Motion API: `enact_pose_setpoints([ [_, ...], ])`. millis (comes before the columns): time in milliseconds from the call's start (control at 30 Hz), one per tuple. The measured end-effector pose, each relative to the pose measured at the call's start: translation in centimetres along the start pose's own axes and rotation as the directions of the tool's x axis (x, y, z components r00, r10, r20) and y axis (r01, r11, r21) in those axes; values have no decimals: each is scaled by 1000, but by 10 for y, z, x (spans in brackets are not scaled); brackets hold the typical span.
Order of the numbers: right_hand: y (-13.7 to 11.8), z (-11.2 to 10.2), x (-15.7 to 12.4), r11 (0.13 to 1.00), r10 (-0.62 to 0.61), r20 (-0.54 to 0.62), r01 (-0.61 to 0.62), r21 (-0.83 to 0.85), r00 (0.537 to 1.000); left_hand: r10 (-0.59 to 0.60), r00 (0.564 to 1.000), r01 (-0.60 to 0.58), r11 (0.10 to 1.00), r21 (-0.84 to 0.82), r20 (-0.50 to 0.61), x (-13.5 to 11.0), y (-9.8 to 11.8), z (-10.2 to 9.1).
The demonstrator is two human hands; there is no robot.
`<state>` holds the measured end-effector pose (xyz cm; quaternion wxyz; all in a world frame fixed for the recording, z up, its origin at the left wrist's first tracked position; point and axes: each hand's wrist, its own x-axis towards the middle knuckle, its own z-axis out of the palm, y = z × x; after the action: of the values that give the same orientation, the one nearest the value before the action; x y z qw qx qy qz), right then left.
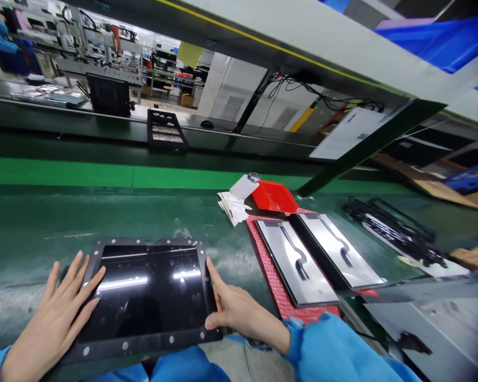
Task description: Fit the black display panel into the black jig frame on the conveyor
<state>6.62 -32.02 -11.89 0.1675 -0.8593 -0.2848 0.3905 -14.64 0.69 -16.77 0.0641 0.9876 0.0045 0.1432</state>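
A dark frame (125,346) with pale round dots along its border lies at the front edge of the green bench. Inside it is a glossy black display panel (151,302) that reflects the ceiling lights. My left hand (59,313) rests with fingers spread on the frame's left side, fingertips over the panel's edge. My right hand (239,313) grips the frame's right side, thumb on top near the lower corner and index finger along the edge. To the right, two silver-backed display panels (292,260) (338,249) with dark ribbon cables lie side by side on pink bubble wrap (269,276).
Behind the panels stand a red tray (274,196) and white wipes (235,206). Black frame parts (394,228) lie farther right, near another person's hand (474,257). A green slanted post (374,143) rises at the right. A black tray (166,130) sits on the rear ledge.
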Motion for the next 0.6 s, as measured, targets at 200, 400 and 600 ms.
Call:
enact_pose_setpoints([
  [200, -4, 13, 6, 984, 75, -134, -95, -150, 988, 8, 1000, -8, 1000, -15, -23, 2, -2, 8],
  [400, 9, 35, -3, 999, -36, -309, 33, -14, 951, -17, 999, 15, 999, -33, -41, 6, 5, 1],
  [600, 13, 42, 1, 992, -107, -429, 123, 9, 897, -119, 993, 118, 971, -207, 7, -3, 6, -3],
])
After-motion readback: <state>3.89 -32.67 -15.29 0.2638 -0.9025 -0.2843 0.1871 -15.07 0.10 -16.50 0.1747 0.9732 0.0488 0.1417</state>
